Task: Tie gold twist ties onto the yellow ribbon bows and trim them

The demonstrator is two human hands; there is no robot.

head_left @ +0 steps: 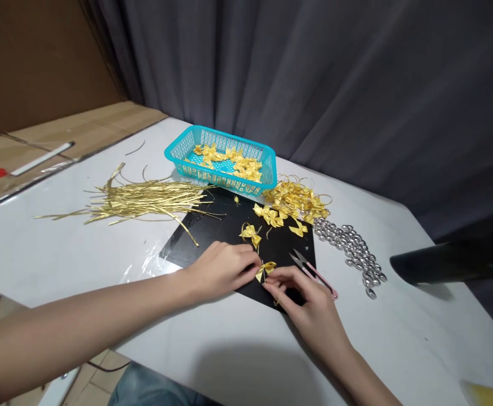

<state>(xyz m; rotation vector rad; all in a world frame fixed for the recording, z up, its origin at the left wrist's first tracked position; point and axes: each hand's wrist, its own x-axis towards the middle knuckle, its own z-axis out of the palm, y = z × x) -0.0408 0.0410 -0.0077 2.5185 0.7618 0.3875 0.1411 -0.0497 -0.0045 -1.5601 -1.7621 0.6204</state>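
Over the black mat (212,225), my left hand (225,269) and my right hand (303,296) pinch a small yellow ribbon bow (265,271) from its two sides. A thin gold cord shows at the bow and below my right fingers. Just beyond my fingertips lies another yellow bow (251,234) with a cord loop. More loose bows (269,215) rest on the mat farther back. Small scissors (311,270) with pink handles lie beside my right hand, blades pointing away to the left.
A turquoise basket (271,169) holding yellow bows stands at the back. Gold cords (145,200) lie to the left. On the right are a heap of looped bows (297,200), silver beads (351,248) and a dark cylinder (449,262). A grey curtain (314,73) hangs behind the table.
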